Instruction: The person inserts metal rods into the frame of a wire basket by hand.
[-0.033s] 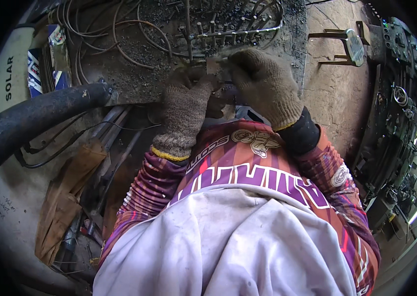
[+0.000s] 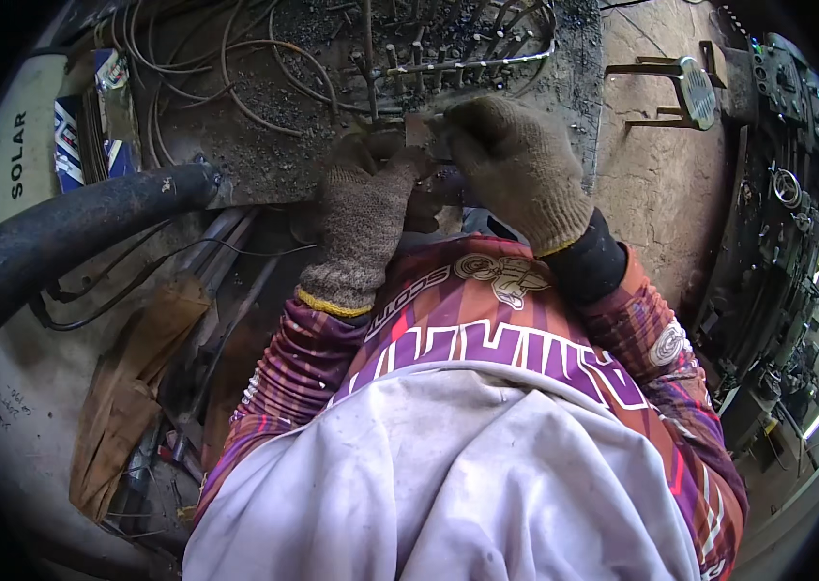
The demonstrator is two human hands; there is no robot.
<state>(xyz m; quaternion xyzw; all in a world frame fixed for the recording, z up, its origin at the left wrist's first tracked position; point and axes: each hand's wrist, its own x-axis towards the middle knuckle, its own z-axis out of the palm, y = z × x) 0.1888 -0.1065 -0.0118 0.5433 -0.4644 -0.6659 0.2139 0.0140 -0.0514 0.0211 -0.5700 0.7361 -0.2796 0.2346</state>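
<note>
**Small plate [image 2: 419,131] between your gloved hands, at the counter's [image 2: 274,174] near edge**

The plate is in front of you, with its flat brownish face toward your view. Its long axis seems to run away from you, one short end pointing toward the far side; it is close to square, so that is only a faint lead.

Your left hand [image 2: 361,203] is curled, thumb by the plate's near end. Your right hand [image 2: 526,174] is bent in at its right edge. Fingertips are partly hidden, so you cannot tell how tightly either grip is closed or which bears the plate.

Just beyond stands a rod [image 2: 368,58]; near it lies a bar [image 2: 472,65] among short pegs. Leftward are cables [image 2: 279,128], then a dark pipe [image 2: 90,232].
</note>
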